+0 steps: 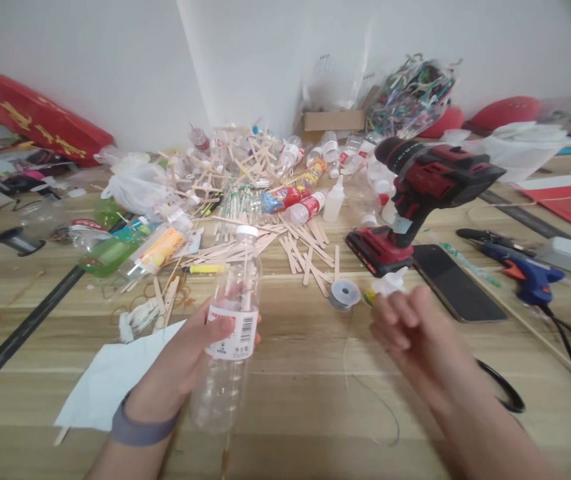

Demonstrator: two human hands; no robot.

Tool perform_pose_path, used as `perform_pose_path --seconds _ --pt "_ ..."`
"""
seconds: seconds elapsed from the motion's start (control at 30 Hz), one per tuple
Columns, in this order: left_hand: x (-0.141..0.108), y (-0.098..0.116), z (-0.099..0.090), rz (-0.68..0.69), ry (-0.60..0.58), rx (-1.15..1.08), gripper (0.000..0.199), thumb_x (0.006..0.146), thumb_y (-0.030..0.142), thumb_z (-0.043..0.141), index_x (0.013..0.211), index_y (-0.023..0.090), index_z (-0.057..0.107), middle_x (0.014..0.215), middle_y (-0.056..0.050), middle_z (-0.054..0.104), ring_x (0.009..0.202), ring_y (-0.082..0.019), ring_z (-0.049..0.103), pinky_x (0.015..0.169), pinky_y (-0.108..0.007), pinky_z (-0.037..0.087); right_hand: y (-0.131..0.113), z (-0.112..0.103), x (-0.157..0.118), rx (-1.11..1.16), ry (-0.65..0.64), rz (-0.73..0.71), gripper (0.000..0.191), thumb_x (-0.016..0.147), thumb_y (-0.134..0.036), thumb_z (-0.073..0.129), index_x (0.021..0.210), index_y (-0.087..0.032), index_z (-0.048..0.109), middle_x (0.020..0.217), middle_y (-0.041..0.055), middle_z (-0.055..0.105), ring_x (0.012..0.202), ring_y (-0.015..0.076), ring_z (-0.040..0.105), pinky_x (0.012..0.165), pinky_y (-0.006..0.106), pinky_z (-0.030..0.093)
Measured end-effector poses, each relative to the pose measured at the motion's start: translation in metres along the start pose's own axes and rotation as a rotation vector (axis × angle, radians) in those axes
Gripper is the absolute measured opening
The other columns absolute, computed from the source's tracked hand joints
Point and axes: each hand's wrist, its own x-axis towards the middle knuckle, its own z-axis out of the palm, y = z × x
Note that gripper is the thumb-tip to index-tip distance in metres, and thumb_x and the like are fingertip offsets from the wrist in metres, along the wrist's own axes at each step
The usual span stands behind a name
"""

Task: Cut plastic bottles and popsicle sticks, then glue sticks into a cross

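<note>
A clear plastic bottle (230,333) with a white label and a white cap stands nearly upright, leaning a little, in the grasp of my left hand (190,353). My left thumb presses on the label and the fingers wrap behind it. A thin stick shows inside the bottle or behind it. My right hand (405,333) is raised at the right, blurred, with its fingers curled; whether anything is between them cannot be made out. Just beyond it are a small white piece (389,281) and a spool of thin line (344,294).
A red and black cordless drill (415,193) stands behind my right hand, beside a black phone (458,283). A blue glue gun (530,270) lies farther right. Wooden sticks (300,257) and several bottles cover the back. White paper (110,377) lies under my left forearm.
</note>
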Motion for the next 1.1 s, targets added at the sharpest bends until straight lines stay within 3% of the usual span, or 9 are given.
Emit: perform_pose_path --seconds 0.13,0.27,0.63,0.87,1.1 --pt "0.002 -0.009 0.006 -0.063 -0.089 0.009 0.077 0.056 0.044 0.092 0.122 0.022 0.059 0.090 -0.005 0.075 0.071 -0.020 0.071 0.063 -0.026 0.053 0.032 0.019 -0.008 -0.029 -0.129 0.185 0.051 0.069 -0.059 0.081 0.060 -0.017 0.054 0.064 -0.0021 0.051 0.046 0.0054 0.034 0.045 0.021 0.029" --pt "0.003 -0.014 0.011 -0.091 -0.174 0.043 0.071 0.056 0.044 0.092 0.118 0.023 0.063 0.090 -0.003 0.072 0.072 -0.019 0.069 0.062 -0.025 0.050 0.042 0.025 -0.014 -0.009 -0.215 0.311 0.045 0.069 -0.052 0.084 0.067 -0.018 0.055 0.067 -0.0027 0.053 0.049 0.0056 0.034 0.049 0.022 0.031" --pt "0.002 -0.016 0.013 -0.106 -0.210 0.052 0.067 0.059 0.042 0.091 0.119 0.026 0.064 0.092 0.000 0.070 0.079 -0.018 0.065 0.071 -0.027 0.046 0.044 0.021 -0.017 -0.052 -0.323 0.303 0.038 0.083 -0.048 0.074 0.070 -0.018 0.053 0.070 -0.0024 0.051 0.054 0.0074 0.035 0.053 0.023 0.029" --pt "0.005 -0.021 0.010 -0.091 -0.229 0.063 0.074 0.059 0.043 0.091 0.124 0.025 0.061 0.093 -0.001 0.070 0.080 -0.018 0.063 0.070 -0.027 0.045 0.045 0.021 -0.017 -0.117 -0.284 0.309 0.042 0.078 -0.053 0.076 0.067 -0.019 0.053 0.067 -0.0018 0.050 0.054 0.0089 0.032 0.053 0.025 0.027" --pt "0.004 -0.023 0.010 -0.068 -0.261 0.092 0.065 0.065 0.045 0.086 0.123 0.027 0.062 0.091 0.002 0.069 0.077 -0.016 0.064 0.064 -0.023 0.042 0.041 0.024 -0.018 -0.115 -0.272 0.303 0.040 0.078 -0.051 0.077 0.067 -0.019 0.056 0.065 -0.0022 0.049 0.053 0.0089 0.032 0.052 0.024 0.026"
